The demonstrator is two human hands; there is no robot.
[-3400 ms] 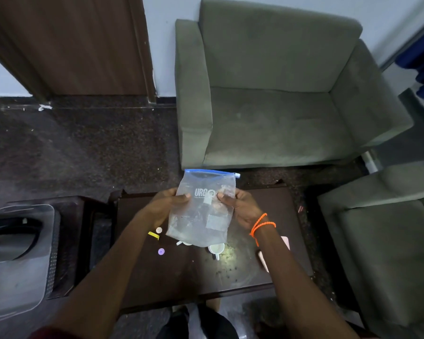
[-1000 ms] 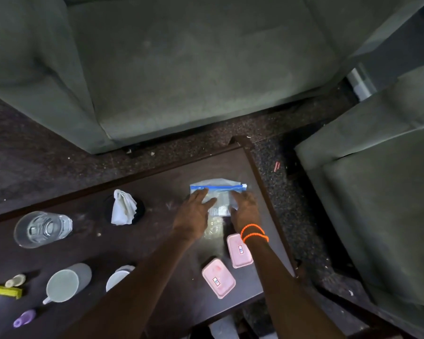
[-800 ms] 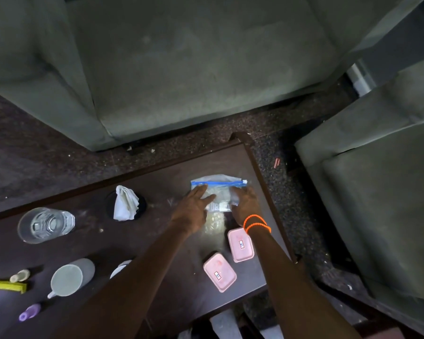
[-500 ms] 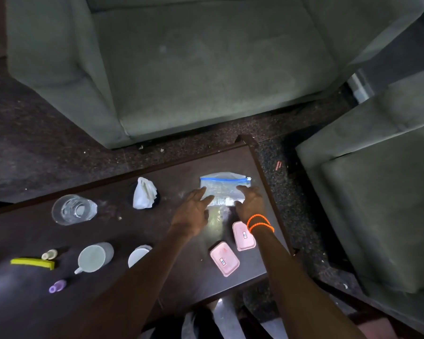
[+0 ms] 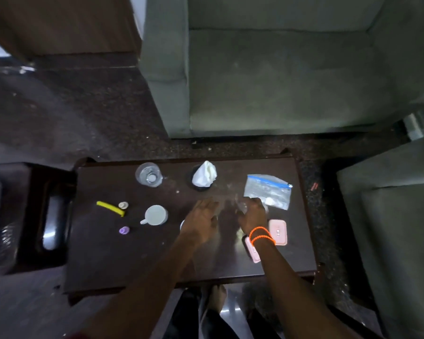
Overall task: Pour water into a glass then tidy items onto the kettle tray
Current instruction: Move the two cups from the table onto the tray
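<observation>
Both hands are down low over the dark table (image 5: 103, 265), blurred with motion. The left hand (image 5: 202, 220) has its fingers loosely spread, palm down, holding nothing that I can see. The right hand (image 5: 252, 214), the one with orange bands at the wrist, has its fingertips at the near-left corner of the zip bag (image 5: 267, 192); whether it is pinching the plastic or only touching it I cannot tell.

The glass (image 5: 149, 174) stands upright at the far edge of the table, to the far left of both hands, well apart from them, and it looks to have some water in it. The left hand is the nearer of the two to it, so a reach for the glass would probably go far and left across open tabletop, passing the white cup (image 5: 155, 215) lying nearer. A crumpled tissue (image 5: 204, 177) sits just right of the glass. I see no kettle tray on the table; a dark unit at the left edge may be it
</observation>
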